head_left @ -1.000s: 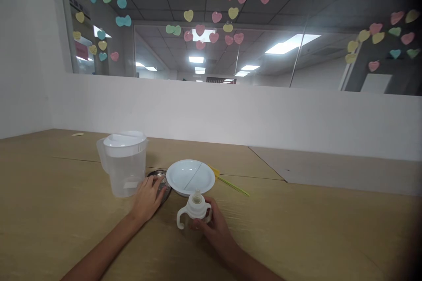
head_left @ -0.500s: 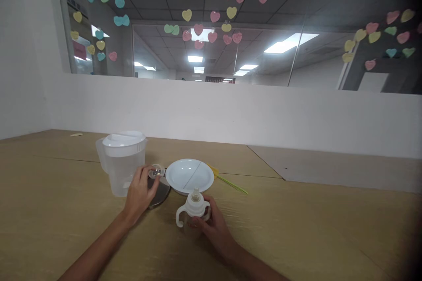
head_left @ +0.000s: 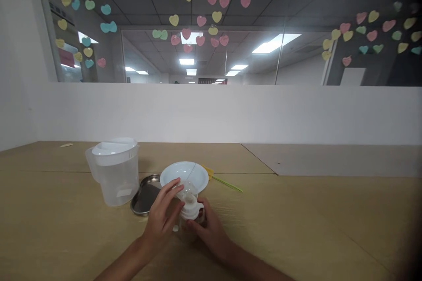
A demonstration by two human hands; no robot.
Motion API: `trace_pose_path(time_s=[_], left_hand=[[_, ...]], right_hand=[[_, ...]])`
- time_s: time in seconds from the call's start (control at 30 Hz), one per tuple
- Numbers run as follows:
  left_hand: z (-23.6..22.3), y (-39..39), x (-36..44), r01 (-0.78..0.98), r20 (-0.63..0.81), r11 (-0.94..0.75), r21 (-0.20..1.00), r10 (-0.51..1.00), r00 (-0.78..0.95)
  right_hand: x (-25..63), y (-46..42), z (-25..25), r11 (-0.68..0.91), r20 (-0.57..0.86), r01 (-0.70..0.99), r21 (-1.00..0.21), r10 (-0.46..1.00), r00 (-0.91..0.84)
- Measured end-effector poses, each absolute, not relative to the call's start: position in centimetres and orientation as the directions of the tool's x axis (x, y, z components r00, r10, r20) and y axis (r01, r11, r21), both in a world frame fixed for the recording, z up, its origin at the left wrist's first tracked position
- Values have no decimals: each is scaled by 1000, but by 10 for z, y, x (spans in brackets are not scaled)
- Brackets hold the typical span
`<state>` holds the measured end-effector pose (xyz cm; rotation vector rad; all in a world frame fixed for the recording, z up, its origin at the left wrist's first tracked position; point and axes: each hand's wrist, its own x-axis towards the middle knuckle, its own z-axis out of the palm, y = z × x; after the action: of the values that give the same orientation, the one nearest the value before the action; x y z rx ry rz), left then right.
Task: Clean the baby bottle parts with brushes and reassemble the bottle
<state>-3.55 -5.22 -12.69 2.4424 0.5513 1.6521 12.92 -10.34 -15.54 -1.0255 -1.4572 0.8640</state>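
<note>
A baby bottle [head_left: 190, 211] with a white collar and side handles stands upright near me. My right hand [head_left: 211, 228] is wrapped round its right side. Over the bottle's top, my left hand [head_left: 165, 210] grips a clear dome-shaped bottle cap [head_left: 188, 188] between thumb and fingers. The cap is tilted at the nipple; whether it touches the collar I cannot tell. My left hand hides the bottle's left handle in part. Just behind the bottle lies a white plate [head_left: 171, 170] with a thin line across it.
A kidney-shaped metal tray [head_left: 143, 197] lies left of the plate. Farther left stands a lidded translucent pitcher [head_left: 119, 175]. A yellow and green stick-like utensil [head_left: 227, 183] lies right of the plate. The wooden table [head_left: 296, 228] meets a white wall [head_left: 211, 112] below a window.
My left hand has brought the clear cap from above the metal tray rightward to the bottle's top. My right hand still holds the bottle. The camera view has shifted slightly.
</note>
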Motion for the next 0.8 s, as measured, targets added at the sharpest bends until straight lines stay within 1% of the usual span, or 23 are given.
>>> trace_pose_path(time_s=[0.17, 0.3, 0.37, 0.5, 0.6, 0.7, 0.8], left_hand=[[-132, -50, -35, 180, 818, -900, 397, 436, 375], [-137, -51, -31, 109, 764, -828, 550, 551, 336], [-139, -52, -31, 104, 725, -785, 611, 607, 325], [-141, -54, -32, 120, 704, -779, 615, 612, 361], [-144, -55, -33, 130, 697, -774, 620, 620, 361], [-150, -55, -33, 129, 653, -735, 666, 657, 377], [-157, -54, -32, 97, 607, -690, 717, 687, 399]], right_hand=[[129, -103, -157, 370, 376, 163, -915, 926, 9], [128, -104, -155, 402, 405, 143, -904, 914, -11], [127, -105, -154, 406, 406, 124, -905, 913, -31], [127, -106, -154, 403, 401, 131, -906, 915, -40], [131, -107, -157, 472, 487, 223, -853, 873, 15], [135, -109, -158, 536, 593, 360, -764, 803, 64], [135, -110, -158, 538, 616, 412, -736, 784, 78]])
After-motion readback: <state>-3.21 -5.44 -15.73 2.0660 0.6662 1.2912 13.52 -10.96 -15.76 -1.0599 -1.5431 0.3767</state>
